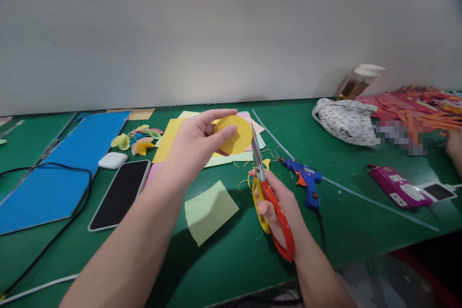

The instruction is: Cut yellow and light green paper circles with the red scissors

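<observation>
My left hand (205, 142) pinches a round yellow paper disc (236, 137) between thumb and fingers, raised over the middle of the table. Scissors with one red and one yellow handle (279, 219) are in my right hand (277, 197), blades pointing up. The blades are close to the disc's right edge; whether they touch it I cannot tell. Below the disc a pale green paper piece (211, 211) lies on the green table. Behind my left hand are stacked coloured papers (168, 142), partly hidden.
A blue glue gun (306, 180) lies right of my right hand. Left are a phone (121, 195), white case (113, 160), paper petals (139, 140) and blue board (68, 168). Right are a cloth pouch (344, 122), bottle (357, 84), purple power strip (399, 187) and another person's hand (454, 149).
</observation>
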Available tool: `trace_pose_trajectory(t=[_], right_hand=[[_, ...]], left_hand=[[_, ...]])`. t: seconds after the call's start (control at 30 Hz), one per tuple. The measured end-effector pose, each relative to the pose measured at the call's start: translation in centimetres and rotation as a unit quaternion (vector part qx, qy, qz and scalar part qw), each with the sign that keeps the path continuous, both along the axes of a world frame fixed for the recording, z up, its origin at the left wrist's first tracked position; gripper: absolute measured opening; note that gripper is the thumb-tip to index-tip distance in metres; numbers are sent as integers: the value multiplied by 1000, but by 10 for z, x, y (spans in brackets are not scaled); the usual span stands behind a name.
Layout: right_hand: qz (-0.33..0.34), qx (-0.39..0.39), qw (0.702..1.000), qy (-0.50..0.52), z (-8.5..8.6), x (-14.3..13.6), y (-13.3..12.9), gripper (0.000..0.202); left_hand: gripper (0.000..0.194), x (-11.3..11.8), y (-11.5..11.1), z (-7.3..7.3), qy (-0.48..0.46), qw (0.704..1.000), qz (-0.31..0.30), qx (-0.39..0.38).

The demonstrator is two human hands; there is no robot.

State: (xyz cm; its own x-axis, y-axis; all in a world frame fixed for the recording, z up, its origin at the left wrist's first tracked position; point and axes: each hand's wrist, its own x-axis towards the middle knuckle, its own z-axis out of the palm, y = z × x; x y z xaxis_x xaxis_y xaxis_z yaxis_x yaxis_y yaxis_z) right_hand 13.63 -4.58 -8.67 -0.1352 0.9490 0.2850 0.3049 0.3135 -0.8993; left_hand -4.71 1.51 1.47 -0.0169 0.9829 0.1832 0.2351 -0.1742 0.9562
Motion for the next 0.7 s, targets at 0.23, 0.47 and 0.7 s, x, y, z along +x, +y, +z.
trace_pose_trajectory(t=[0.23, 0.47, 0.7], right_hand=[[-9, -49, 997, 63, 8, -6, -4, 80], [-2, -64, 994, 88, 2, -5, -2, 85], [-29, -78, 990, 114, 5, -7, -1, 87]], left_hand=[[42, 0, -1, 4, 14, 1000, 5, 0], [43, 2, -3, 10, 14, 1000, 3, -18], [33, 5, -3, 4, 47, 997, -26, -59]])
